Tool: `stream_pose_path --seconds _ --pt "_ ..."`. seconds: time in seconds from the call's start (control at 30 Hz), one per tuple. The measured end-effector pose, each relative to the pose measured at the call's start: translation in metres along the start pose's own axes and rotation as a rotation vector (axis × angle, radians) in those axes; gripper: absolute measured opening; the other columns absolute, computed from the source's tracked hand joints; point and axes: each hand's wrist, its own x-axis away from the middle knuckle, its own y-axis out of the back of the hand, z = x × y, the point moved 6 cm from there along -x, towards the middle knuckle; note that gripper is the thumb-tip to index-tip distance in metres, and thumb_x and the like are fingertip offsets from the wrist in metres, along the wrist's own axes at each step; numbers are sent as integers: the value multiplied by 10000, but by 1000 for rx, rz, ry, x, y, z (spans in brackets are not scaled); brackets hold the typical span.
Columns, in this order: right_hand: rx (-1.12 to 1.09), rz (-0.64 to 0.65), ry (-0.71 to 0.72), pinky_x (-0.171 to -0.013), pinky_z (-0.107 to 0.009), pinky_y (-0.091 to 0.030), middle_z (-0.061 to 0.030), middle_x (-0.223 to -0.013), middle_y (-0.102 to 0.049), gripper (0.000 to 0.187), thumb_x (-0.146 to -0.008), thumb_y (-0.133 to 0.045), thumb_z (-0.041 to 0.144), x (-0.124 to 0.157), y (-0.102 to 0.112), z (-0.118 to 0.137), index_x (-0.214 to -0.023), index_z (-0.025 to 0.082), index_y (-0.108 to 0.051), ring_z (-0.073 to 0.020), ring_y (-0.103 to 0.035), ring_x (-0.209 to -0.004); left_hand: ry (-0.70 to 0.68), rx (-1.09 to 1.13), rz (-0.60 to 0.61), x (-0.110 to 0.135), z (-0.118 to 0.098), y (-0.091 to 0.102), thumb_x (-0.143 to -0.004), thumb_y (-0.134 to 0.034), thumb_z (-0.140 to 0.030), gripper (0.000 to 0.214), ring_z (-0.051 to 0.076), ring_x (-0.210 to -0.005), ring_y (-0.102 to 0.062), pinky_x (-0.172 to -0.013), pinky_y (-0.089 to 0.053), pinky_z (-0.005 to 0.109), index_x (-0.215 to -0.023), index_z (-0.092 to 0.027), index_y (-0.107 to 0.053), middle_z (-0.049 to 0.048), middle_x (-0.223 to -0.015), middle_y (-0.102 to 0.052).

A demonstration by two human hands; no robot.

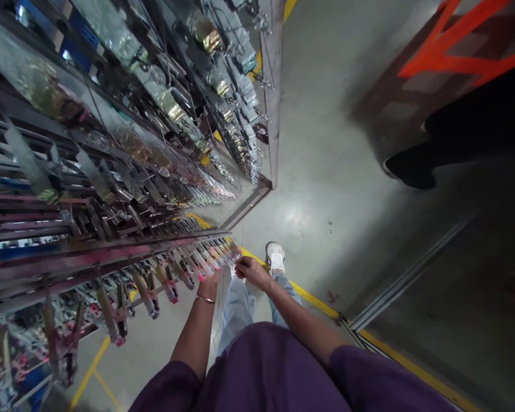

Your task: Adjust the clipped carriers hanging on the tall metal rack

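A tall metal rack [111, 252] with rows of hanging clips and small shiny parts fills the left side. My left hand [211, 280], a thin bracelet on its wrist, reaches up to the pink-tipped clips [206, 260] on a lower rail and touches them. My right hand [249, 269] is at the same rail's right end, fingers curled by the last clips; whether it grips one is too small to tell. Below are my purple top, light jeans and a white shoe [276, 256].
Grey concrete floor [326, 171] with a yellow line [313, 297] along the rack's foot. A metal floor track [412, 274] runs diagonally at right. Another person's dark shoe [412, 171] stands at upper right near orange floor markings [455, 51].
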Motion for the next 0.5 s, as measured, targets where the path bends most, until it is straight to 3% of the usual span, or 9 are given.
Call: stream_pose_path --seconds 0.1,0.17,0.27,0.37,0.5 --pt "-192 99 -36 -626 -236 -543 26 -666 -637 203 -762 -717 348 -7 -17 -5 -793 196 -588 -111 -615 -598 28 44 45 2 -5 0 -966 -481 -232 443 370 -1332 -620 -1048 -517 618 -1363 -150 -661 266 -1333 -679" --pt "-243 84 -24 -639 -231 -540 13 -704 -640 256 -762 -734 402 -9 -21 -6 -780 193 -585 -106 -610 -625 40 51 56 2 -8 1 -968 -495 -263 465 386 -1346 -607 -1065 -500 635 -1390 -141 -646 276 -1367 -657" --pt "-230 41 8 -627 -218 -524 25 -671 -594 361 -788 -742 509 -10 -22 -6 -756 191 -574 -94 -567 -612 40 35 42 -3 -10 3 -986 -459 -265 489 387 -1352 -601 -1095 -467 661 -1422 -108 -614 286 -1353 -659" --pt "-233 81 4 -632 -223 -529 19 -679 -608 439 -802 -741 598 -10 -25 -5 -765 191 -581 -95 -563 -615 49 61 19 -8 -11 5 -988 -439 -238 488 392 -1345 -605 -1102 -455 676 -1418 -83 -613 297 -1320 -673" --pt "-210 130 52 -657 -228 -555 1 -701 -654 425 -791 -786 563 -6 -27 3 -745 180 -607 -100 -604 -638 58 182 28 -7 -7 2 -959 -468 -198 443 400 -1302 -627 -1069 -494 651 -1338 -106 -679 275 -1257 -713"
